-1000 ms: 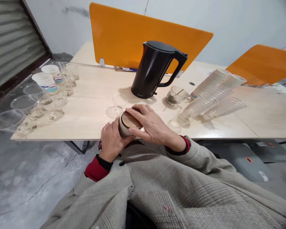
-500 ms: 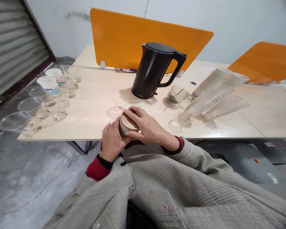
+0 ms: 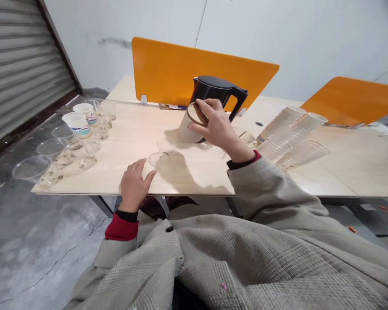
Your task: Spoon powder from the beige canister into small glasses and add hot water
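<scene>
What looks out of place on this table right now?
The stacks of clear plastic cups at the right end of the table look odd: they lie on their sides instead of standing, as if toppled, and they point in slightly different directions. I can't see any spills.

We note a black kettle [image 3: 210, 88] against orange dividers [image 3: 194, 64]. The held cup [image 3: 186, 127] is cream, brown-rimmed; the jacket [image 3: 245, 254] is beige check, its cuff [image 3: 121, 228] red. Paper cups [image 3: 76, 122] at left are white with teal bands.
</scene>
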A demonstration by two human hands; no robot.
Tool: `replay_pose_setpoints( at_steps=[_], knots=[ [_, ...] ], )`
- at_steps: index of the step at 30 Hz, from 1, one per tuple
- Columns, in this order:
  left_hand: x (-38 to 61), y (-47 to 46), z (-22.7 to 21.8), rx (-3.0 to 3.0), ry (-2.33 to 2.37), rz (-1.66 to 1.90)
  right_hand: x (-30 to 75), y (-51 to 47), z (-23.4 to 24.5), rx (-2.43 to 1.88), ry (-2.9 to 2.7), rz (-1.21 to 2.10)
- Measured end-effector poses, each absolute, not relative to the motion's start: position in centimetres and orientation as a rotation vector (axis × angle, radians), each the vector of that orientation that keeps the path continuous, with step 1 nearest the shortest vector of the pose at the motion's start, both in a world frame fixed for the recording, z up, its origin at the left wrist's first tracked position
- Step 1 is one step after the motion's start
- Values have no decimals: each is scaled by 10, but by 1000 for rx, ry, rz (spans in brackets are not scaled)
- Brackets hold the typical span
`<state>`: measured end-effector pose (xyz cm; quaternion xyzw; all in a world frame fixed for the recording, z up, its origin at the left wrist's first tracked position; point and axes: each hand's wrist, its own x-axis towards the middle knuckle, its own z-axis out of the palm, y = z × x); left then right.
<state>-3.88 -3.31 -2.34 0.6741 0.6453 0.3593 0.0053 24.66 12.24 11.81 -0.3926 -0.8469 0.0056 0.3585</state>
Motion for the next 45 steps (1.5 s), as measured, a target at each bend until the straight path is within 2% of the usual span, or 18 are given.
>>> replay_pose_setpoints(
  at_steps=[6,12,17,28,34,37,42,45],
  knots=[
    [-37,-37,-24,2174,2039,1058,191,206,92,-1066,-2203,170],
    [-34,-38,-26,2234,2054,1064,155,228,58,-1095,-2262,343],
    [-32,-39,-27,2242,2058,1077,146,237,48,-1067,-2309,417],
    [-32,-39,-25,2262,2070,1042,155,231,59,-1095,-2292,457],
    [-34,-39,-23,2207,2039,1012,187,176,59,-1095,-2112,366],
    [-37,-33,-23,2156,2019,991,200,135,47,-1084,-2045,567],
    [-36,-1,-28,2104,1833,1126,204,90,27,-1024,-1776,1205],
    [-29,16,-29,2048,1791,1084,198,85,19,-985,-1722,1315]
  ],
)
